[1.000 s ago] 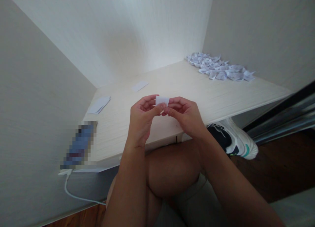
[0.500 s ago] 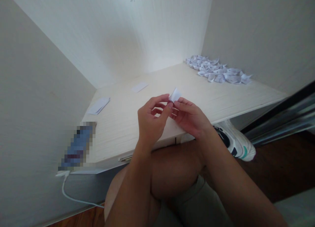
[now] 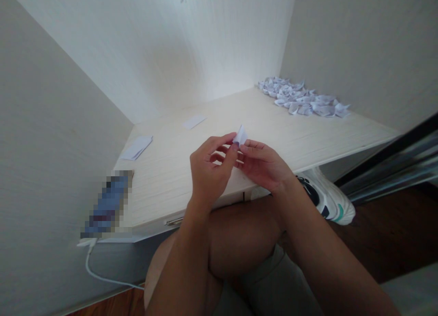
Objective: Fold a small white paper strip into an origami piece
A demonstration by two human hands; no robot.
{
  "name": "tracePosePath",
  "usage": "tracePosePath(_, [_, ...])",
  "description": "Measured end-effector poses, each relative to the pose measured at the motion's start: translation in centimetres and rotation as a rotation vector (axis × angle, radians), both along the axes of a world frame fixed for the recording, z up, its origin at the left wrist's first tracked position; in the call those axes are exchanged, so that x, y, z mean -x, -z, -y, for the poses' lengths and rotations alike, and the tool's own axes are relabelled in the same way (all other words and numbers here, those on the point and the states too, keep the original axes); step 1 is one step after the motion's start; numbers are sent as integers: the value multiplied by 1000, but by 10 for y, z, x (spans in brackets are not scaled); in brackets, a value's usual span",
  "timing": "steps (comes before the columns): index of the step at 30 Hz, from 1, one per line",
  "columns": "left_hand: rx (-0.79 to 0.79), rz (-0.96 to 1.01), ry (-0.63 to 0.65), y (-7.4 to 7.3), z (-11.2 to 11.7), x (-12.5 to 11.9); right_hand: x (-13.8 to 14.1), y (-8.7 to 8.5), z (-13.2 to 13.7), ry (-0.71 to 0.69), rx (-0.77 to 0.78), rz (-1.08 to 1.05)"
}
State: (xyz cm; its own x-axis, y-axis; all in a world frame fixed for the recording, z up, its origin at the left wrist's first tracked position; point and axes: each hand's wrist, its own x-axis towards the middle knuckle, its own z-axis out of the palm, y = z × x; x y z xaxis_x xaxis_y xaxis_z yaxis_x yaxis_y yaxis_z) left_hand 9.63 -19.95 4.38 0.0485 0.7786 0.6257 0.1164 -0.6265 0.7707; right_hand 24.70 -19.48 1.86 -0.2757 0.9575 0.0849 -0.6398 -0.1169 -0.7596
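Flat between the fingers a second ago, the small paper piece [image 3: 241, 135] now stands folded to a point above the front edge of the desk [image 3: 164, 170]. The left hand [image 3: 208, 170] and right hand [image 3: 265, 166] both pinch its base. A fold appears under way, and the next crease calls for a firm, even squeeze. A pile of folded papers [image 3: 303, 100] lies at the desk's far right corner.

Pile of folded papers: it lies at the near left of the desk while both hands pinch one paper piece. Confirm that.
No. The head view shows the pile of folded papers at the far right of the desk; the left hand and right hand do pinch one paper piece.
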Motion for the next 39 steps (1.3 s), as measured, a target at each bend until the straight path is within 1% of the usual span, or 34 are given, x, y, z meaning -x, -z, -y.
tracePosePath(4, [19, -43, -51, -2, 1, 4, 3, 2, 0, 58, -47, 88])
tracePosePath(8, [-54, -171, -134, -5, 1, 10, 4, 0, 2, 77, -63, 129])
tracePosePath(11, [-105, -246, -202, -5, 2, 10, 6, -1, 2, 93, -58, 135])
tracePosePath(16, [-139, -238, -297, 0, 1, 1, 9, 0, 0, 129, -65, 140])
tracePosePath(20, [-96, -193, -319, 2, 2, -4, 9, 1, 0, 146, -69, 166])
tracePosePath(24, [-16, -134, -310, 3, 3, -5, 10, 0, 1, 169, -61, 167])
tracePosePath(26, [37, -87, -276, 2, 3, -3, 11, -1, 1, 182, -67, 170])
tracePosePath(28, [112, -29, -187, 0, 1, 0, 13, -1, 1, 210, -82, 195])
tracePosePath(31, [258, 59, 41, -4, -2, 10, 15, 0, 2, 274, -135, 276])
tracePosePath(33, [323, 86, 149, -6, -4, 15, 16, 0, 3, 312, -205, 366])
tracePosePath(34, [336, 88, 161, -6, -5, 17, 16, -1, 3, 322, -243, 422])
tracePosePath(35, [339, 86, 146, -7, -6, 19, 15, -1, 4, 328, -277, 478])
tracePosePath(39, [310, 59, 40, -7, -7, 18, 14, -3, 5, 335, -334, 609])
